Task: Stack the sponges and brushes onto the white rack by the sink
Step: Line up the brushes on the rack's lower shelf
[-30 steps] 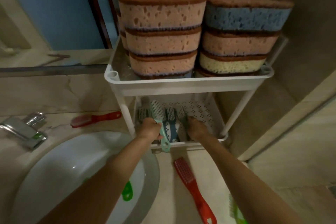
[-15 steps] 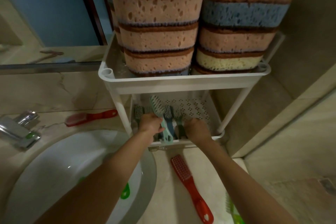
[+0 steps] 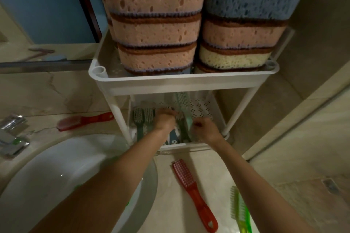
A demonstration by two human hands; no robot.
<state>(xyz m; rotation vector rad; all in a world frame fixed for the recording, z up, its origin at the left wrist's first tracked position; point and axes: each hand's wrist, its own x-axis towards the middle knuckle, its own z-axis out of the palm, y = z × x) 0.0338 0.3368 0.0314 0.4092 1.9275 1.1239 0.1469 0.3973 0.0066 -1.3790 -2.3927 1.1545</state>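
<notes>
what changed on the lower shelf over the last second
The mint brush passed from the left hand towards the right hand, shifting rightward and tipping up, bristle end blurred under the upper tray. The left hand now rests on the brushes lying in the lower shelf. Whether the right hand fully grips it is unclear. Sponge stacks, red brush and sink stayed put.

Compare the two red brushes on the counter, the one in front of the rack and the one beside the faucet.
The front red brush lies below the white rack, handle pointing toward the camera; the left red brush lies near the faucet, handle pointing right toward the rack's leg. The front one looks larger, being nearer. Both are red, lie flat on the counter, and are not yet racked.
</notes>
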